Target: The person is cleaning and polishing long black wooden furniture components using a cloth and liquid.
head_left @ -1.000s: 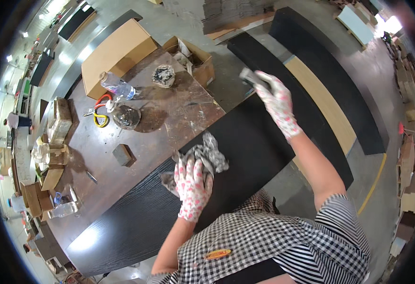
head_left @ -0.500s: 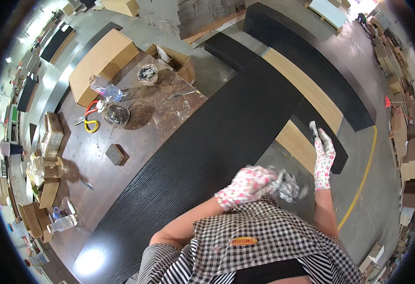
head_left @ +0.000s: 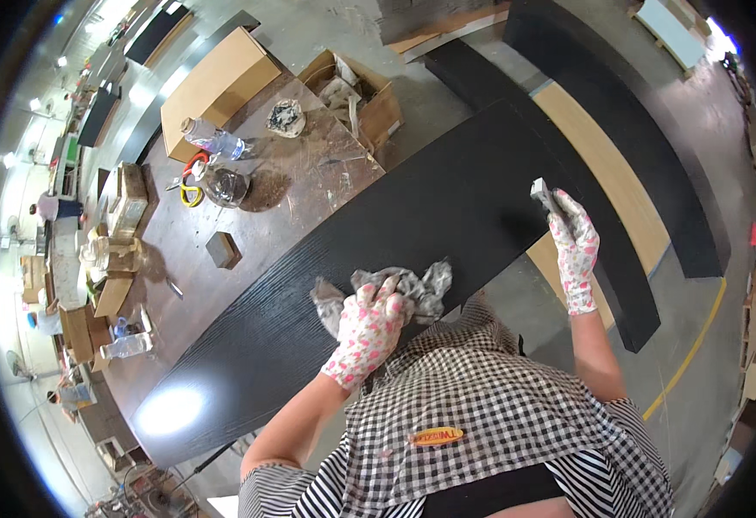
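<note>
A long black panel point(head_left: 434, 207) with a wood-grain surface lies slanted in front of me. My left hand point(head_left: 366, 337), in a white glove with a pink pattern, is closed on a crumpled grey rag point(head_left: 427, 289) that rests on the panel by its near edge. In a matching glove, my right hand point(head_left: 576, 249) pinches a small grey-and-white block point(head_left: 540, 192) between thumb and fingers. It is over the panel's right end; whether the block touches the surface I cannot tell.
The brown worktable point(head_left: 287, 198) holds a clear bottle point(head_left: 214, 138), a dark-filled jar point(head_left: 225, 186), scissors point(head_left: 192, 192) and a hexagonal block point(head_left: 223, 249). An open carton point(head_left: 387, 108) stands behind. A curved black panel point(head_left: 628, 129) lies at far right. Distant people point(head_left: 54, 207) are at left.
My left hand has brought the rag from in front of my apron leftward onto the black panel. The right hand has shifted slightly left and up with the block. The view has turned somewhat.
</note>
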